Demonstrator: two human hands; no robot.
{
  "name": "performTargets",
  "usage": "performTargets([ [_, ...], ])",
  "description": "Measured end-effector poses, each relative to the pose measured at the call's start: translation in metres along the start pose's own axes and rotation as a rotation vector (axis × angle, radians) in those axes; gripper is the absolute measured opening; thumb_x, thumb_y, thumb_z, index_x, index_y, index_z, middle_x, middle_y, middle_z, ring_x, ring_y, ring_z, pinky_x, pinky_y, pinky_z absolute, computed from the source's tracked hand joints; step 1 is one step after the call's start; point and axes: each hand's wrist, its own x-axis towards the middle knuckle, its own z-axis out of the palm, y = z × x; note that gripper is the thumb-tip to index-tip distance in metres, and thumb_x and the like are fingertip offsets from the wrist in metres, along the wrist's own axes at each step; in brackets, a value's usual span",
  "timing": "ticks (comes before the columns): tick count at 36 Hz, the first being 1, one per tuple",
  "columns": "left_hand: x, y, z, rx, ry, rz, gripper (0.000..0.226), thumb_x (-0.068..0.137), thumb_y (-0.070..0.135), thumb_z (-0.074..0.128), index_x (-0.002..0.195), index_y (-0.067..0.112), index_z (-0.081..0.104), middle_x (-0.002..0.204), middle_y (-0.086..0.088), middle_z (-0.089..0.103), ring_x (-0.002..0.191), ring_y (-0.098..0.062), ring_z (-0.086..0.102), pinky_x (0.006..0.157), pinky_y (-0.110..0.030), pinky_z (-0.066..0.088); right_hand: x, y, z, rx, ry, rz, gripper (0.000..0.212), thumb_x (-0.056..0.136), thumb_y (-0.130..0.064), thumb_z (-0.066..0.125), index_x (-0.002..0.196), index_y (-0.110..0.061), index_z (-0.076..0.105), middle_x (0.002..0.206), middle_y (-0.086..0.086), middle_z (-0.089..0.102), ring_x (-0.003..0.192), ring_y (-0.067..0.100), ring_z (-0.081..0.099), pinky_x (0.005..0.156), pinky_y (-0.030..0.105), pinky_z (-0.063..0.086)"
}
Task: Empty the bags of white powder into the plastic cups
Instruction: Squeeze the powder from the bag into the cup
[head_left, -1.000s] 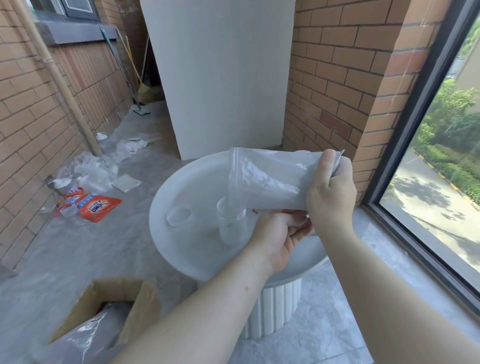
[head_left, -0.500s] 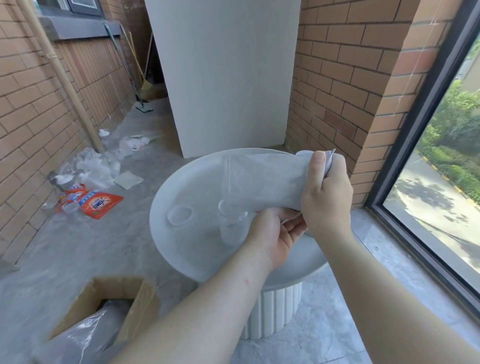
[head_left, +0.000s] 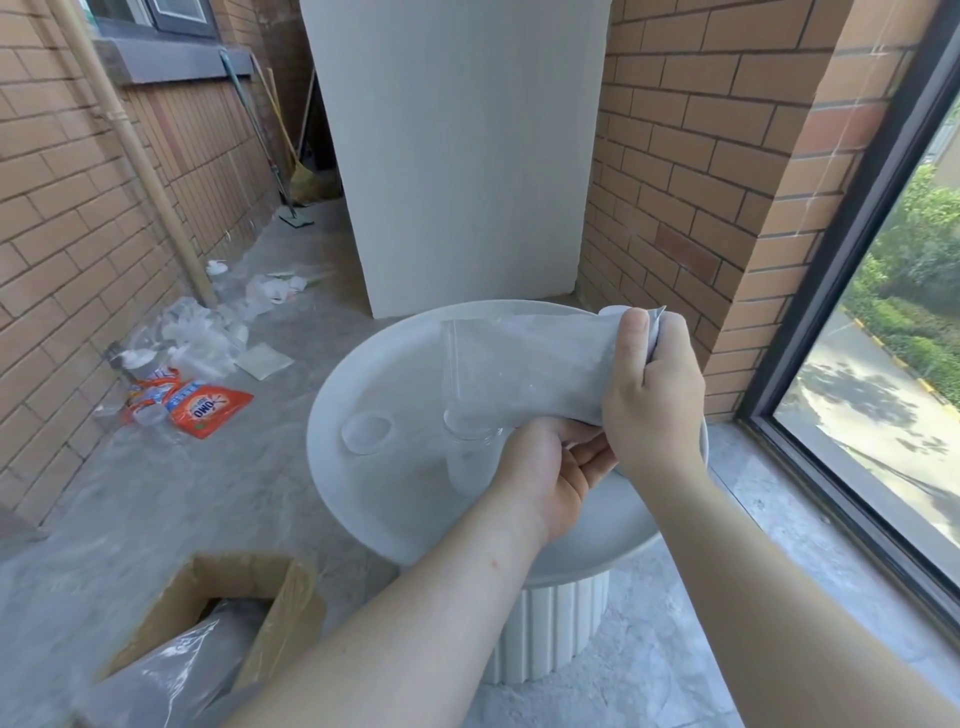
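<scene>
The bag hangs over the cup on the counter, right hand fingers clenched on its bunched tail, left hand fingers pinching near its mouth. Thin, limp, probably slippery film; gripping both ends looks wise

Views: 1, head-worn, wide-angle
Facing: forward and down onto the round white table
Nearness: close, forearms fill the lower frame
Shared: nothing, single view

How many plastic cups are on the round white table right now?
1: the clear cup stands under the bag's open mouth, beside the left hand. The round piece left of it looks like a lid.
</scene>
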Motion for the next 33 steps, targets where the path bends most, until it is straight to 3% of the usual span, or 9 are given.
performTargets([
  [6,-0.0012,0.0004,0.0003,0.014,0.022,0.006,0.046,0.084,-0.019,0.034,0.086,0.005,0.073,0.079,-0.007,0.076,0.066,-0.018,0.073,0.062,-0.027,0.06,-0.0015,-0.0006,0.0015,0.054,-0.009,0.009,0.03,0.107,-0.044,0.036,0.09,-0.024,0.051,0.085,0.0,0.06,0.084,0.005,0.052,0.069,0.018,0.038],
  [10,-0.0006,0.0011,-0.0005,0.019,0.033,0.001,0.047,0.084,-0.019,0.033,0.087,0.004,0.073,0.08,-0.007,0.076,0.067,-0.018,0.073,0.062,-0.027,0.06,-0.0018,0.0,0.0018,0.066,-0.01,0.013,0.03,0.107,-0.044,0.037,0.097,-0.022,0.054,0.087,-0.008,0.062,0.088,-0.001,0.053,0.068,0.009,0.036],
  [17,0.0011,0.0014,-0.0016,0.008,0.037,0.004,0.047,0.082,-0.02,0.033,0.086,0.004,0.074,0.082,-0.008,0.076,0.068,-0.019,0.073,0.061,-0.027,0.059,-0.0017,-0.0013,0.0014,0.104,-0.006,0.019,0.034,0.109,-0.04,0.031,0.102,-0.018,0.056,0.089,-0.014,0.061,0.089,-0.005,0.053,0.072,0.008,0.037],
  [27,0.0029,0.0018,-0.0025,0.013,0.031,0.007,0.047,0.082,-0.021,0.032,0.09,0.002,0.073,0.083,-0.01,0.075,0.068,-0.02,0.073,0.062,-0.028,0.059,-0.002,-0.0002,0.0011,0.141,-0.006,0.034,0.039,0.11,-0.041,0.029,0.103,-0.017,0.058,0.091,-0.012,0.061,0.092,-0.001,0.053,0.077,0.011,0.037],
  [33,0.002,0.0017,-0.0018,0.031,0.036,0.009,0.047,0.082,-0.021,0.031,0.089,0.001,0.071,0.08,-0.01,0.075,0.066,-0.02,0.073,0.062,-0.028,0.059,-0.0025,-0.0018,0.0009,0.136,0.006,0.012,0.031,0.11,-0.037,0.03,0.089,-0.025,0.049,0.082,-0.013,0.053,0.08,-0.005,0.05,0.071,0.008,0.036],
])
